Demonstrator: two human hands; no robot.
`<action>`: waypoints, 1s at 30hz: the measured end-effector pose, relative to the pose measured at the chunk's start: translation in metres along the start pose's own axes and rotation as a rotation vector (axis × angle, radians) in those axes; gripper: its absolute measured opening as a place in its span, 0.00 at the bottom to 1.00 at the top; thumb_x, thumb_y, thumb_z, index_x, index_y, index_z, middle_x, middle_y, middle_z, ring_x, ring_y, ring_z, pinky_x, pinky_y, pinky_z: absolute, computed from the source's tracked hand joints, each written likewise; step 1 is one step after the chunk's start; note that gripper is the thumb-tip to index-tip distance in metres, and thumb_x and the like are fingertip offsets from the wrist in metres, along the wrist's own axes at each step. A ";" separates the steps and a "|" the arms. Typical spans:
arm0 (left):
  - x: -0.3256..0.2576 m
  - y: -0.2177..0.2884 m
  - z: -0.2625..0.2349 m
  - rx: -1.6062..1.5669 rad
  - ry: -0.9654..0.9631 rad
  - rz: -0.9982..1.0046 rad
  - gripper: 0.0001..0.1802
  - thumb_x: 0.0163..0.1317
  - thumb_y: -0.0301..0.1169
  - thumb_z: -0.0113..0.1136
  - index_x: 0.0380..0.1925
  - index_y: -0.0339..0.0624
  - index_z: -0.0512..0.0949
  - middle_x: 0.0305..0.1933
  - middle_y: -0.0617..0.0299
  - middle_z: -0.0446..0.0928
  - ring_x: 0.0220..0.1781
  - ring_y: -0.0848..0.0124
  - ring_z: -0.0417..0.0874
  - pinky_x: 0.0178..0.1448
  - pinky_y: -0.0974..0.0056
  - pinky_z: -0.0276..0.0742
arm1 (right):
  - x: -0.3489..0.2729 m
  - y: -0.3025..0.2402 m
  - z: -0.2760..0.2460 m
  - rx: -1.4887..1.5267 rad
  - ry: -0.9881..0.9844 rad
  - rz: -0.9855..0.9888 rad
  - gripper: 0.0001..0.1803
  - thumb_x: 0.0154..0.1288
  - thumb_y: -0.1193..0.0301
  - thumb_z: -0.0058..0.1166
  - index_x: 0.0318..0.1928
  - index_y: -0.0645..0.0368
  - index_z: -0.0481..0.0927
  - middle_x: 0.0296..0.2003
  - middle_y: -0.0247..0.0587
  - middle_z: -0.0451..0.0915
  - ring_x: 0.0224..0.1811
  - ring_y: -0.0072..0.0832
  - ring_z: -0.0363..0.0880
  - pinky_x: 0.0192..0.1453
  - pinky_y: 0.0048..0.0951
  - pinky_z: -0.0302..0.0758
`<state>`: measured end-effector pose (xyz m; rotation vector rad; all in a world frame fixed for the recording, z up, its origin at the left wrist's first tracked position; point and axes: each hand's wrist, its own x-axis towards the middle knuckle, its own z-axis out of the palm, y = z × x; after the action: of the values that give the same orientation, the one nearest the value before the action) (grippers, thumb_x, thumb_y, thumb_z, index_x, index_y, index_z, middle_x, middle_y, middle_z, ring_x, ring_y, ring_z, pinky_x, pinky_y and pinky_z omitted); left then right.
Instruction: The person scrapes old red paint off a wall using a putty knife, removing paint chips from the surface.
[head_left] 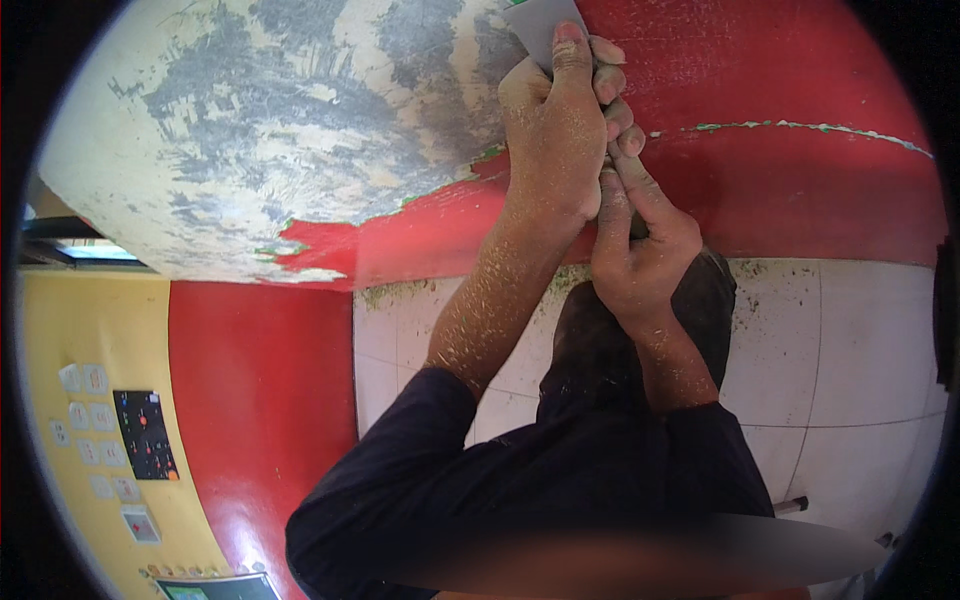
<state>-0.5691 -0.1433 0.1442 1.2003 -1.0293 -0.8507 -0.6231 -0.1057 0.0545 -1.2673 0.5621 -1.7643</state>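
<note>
My left hand point(555, 135) is closed round a paint scraper point(540, 28), with its thumb laid up along the flat grey blade. The blade rests at the top against the painted wall point(320, 110), and its handle is hidden by my fingers. My right hand point(645, 245) is just below, fingers and thumb pressed together against the heel of the left hand; whatever they grip is hidden. Pale flecks of paint dust cling to both forearms. To the left of the blade, the wall shows scraped grey and white patches; red paint point(740, 70) covers it on the right.
A ragged green-white line point(800, 127) crosses the red paint. Paint chips point(755, 285) lie on the white floor tiles point(770, 380) along the wall's foot. My knees are close to the wall. On the left, a yellow and red side wall carries paper cutouts and a black poster point(146, 435).
</note>
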 end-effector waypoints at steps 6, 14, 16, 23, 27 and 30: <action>-0.006 -0.017 -0.010 -0.054 0.007 -0.190 0.19 0.72 0.43 0.39 0.30 0.39 0.68 0.19 0.69 0.61 0.15 0.80 0.61 0.18 0.68 0.63 | -0.015 0.016 0.003 -0.227 0.083 -0.150 0.19 0.58 0.85 0.50 0.51 0.69 0.77 0.32 0.55 0.81 0.30 0.29 0.83 0.35 0.26 0.77; -0.006 -0.032 -0.020 0.017 0.058 -0.113 0.18 0.72 0.42 0.40 0.30 0.40 0.68 0.19 0.69 0.61 0.14 0.79 0.60 0.17 0.68 0.64 | -0.017 0.025 0.003 -0.124 0.080 -0.111 0.15 0.58 0.84 0.50 0.48 0.70 0.78 0.36 0.56 0.82 0.33 0.26 0.83 0.36 0.24 0.75; 0.001 -0.008 -0.004 -0.045 0.037 -0.074 0.18 0.72 0.43 0.40 0.31 0.40 0.68 0.20 0.68 0.61 0.14 0.79 0.61 0.17 0.68 0.64 | -0.002 0.009 0.000 -0.051 0.053 -0.054 0.15 0.59 0.84 0.50 0.48 0.70 0.78 0.37 0.57 0.82 0.36 0.27 0.83 0.39 0.25 0.76; -0.007 -0.030 -0.023 -0.012 0.018 -0.127 0.18 0.72 0.43 0.41 0.30 0.41 0.68 0.20 0.68 0.62 0.15 0.78 0.61 0.17 0.67 0.63 | -0.011 0.020 0.008 -0.117 0.090 -0.131 0.18 0.59 0.83 0.50 0.51 0.68 0.77 0.39 0.57 0.81 0.40 0.24 0.82 0.41 0.25 0.76; 0.003 0.000 -0.005 -0.080 -0.062 -0.043 0.18 0.72 0.43 0.40 0.30 0.41 0.67 0.20 0.68 0.62 0.15 0.78 0.61 0.17 0.67 0.63 | -0.002 0.002 0.007 -0.030 0.077 0.026 0.18 0.60 0.83 0.49 0.52 0.68 0.76 0.45 0.59 0.79 0.51 0.30 0.79 0.51 0.27 0.74; -0.002 -0.032 -0.021 0.003 -0.063 -0.143 0.18 0.72 0.42 0.41 0.30 0.39 0.68 0.20 0.67 0.62 0.15 0.77 0.61 0.17 0.66 0.63 | -0.033 0.019 0.007 -0.162 0.085 -0.020 0.18 0.60 0.83 0.49 0.52 0.67 0.76 0.44 0.59 0.80 0.49 0.27 0.79 0.49 0.25 0.75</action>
<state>-0.5500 -0.1400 0.1113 1.2677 -1.0045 -1.0040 -0.6054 -0.0868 0.0250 -1.3159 0.7566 -1.8261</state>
